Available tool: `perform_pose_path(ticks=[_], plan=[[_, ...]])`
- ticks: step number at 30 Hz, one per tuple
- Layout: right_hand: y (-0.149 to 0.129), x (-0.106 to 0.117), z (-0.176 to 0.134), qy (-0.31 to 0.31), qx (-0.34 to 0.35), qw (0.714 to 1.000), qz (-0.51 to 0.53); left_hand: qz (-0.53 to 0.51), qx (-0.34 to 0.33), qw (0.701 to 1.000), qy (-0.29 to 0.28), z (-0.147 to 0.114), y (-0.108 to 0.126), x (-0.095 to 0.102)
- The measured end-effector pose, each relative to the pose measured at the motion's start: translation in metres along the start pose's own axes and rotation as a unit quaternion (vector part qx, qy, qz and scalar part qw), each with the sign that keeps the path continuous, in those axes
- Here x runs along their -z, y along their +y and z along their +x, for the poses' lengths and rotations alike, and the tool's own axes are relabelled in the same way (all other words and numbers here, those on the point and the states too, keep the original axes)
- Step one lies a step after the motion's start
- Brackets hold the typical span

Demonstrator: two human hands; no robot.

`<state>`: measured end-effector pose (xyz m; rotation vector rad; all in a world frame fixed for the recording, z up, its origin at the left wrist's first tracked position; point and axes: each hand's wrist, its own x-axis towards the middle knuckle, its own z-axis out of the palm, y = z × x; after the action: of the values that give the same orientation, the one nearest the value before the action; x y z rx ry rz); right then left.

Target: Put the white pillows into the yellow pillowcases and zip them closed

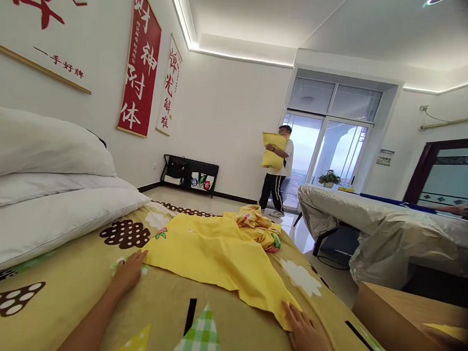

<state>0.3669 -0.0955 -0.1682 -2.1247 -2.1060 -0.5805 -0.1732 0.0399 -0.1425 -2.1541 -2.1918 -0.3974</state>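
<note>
A yellow pillowcase [207, 252] lies spread on the patterned bedsheet [154, 306], its far right part bunched up and printed with small figures. At its near left corner rests my left hand [130, 269], palm down, with the fingers stretched out and their tips at the cloth's edge. My right hand [305, 331] lies on the near right corner, fingers extended and slightly apart over the fabric. Both thumbs are mostly hidden. White pillows [57, 224] are stacked on the bed to the left of my left hand.
Across the room a person [283, 162] stands holding a yellow pillow [274, 152]. To the right is a plastic-covered table [376, 207] with a potted plant [329, 178]. A wooden box-like piece [402, 312] stands beside the bed. A low black rack [190, 174] is by the far wall.
</note>
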Motion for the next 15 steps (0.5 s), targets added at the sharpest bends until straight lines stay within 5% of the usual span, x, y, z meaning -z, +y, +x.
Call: perform_pose_path(ticks=[5,11,15], plan=[[0.021,-0.002,0.015,0.020,0.025,0.999,0.002,-0.019,0.036,0.998,0.038,0.013,-0.007,-0.008],[0.080,0.094,0.034,0.097,-0.017,0.993,0.068,0.004,-0.040,0.998,0.055,0.007,-0.027,0.018],[0.103,0.139,0.002,0.191,-0.019,0.970,0.147,0.031,-0.093,0.990,0.103,-0.029,-0.061,0.053]])
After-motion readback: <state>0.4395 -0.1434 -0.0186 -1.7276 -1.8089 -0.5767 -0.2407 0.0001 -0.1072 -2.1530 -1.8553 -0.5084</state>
